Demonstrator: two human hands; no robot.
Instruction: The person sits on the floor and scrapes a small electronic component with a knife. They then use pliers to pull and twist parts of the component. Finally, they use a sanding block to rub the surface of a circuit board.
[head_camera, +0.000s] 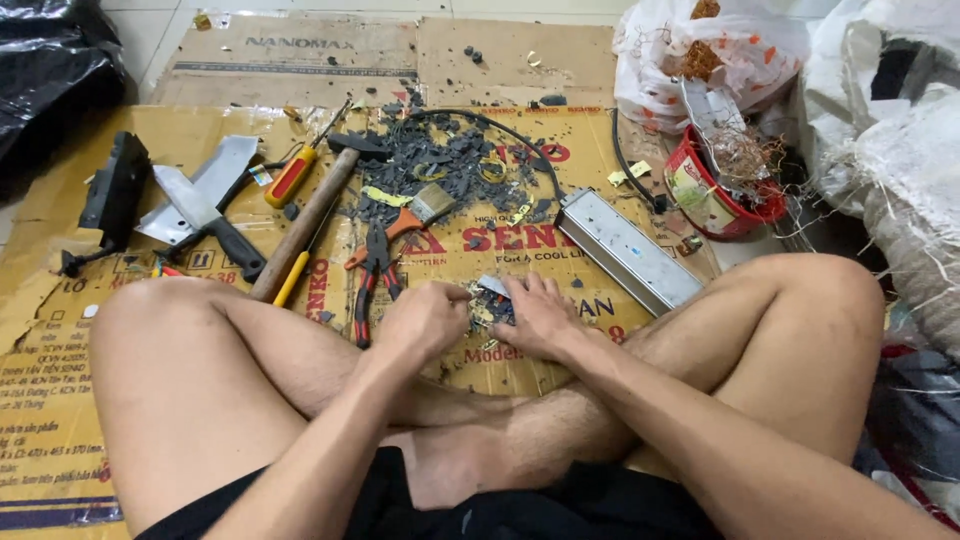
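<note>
I sit cross-legged on flattened cardboard (60, 250). My left hand (425, 320) is curled into a loose fist just right of the red-and-black pliers (372, 270). My right hand (540, 318) lies flat, fingers spread, pressing on a small dark part with a grey piece (492, 296) between both hands. Whether the left hand's fingers pinch that part is hidden. A long silver metal box (628, 250) with a black cable (500, 130) lies just beyond my right hand.
A wooden-handled hammer (310, 215), a cleaver (205, 215), a red-yellow screwdriver (292, 175), a paint brush (425, 208) and a black block (113, 190) lie to the left. Dark broken fragments (440, 165) are heaped ahead. A red bucket (705, 195) of wire and white bags (700, 50) stand right.
</note>
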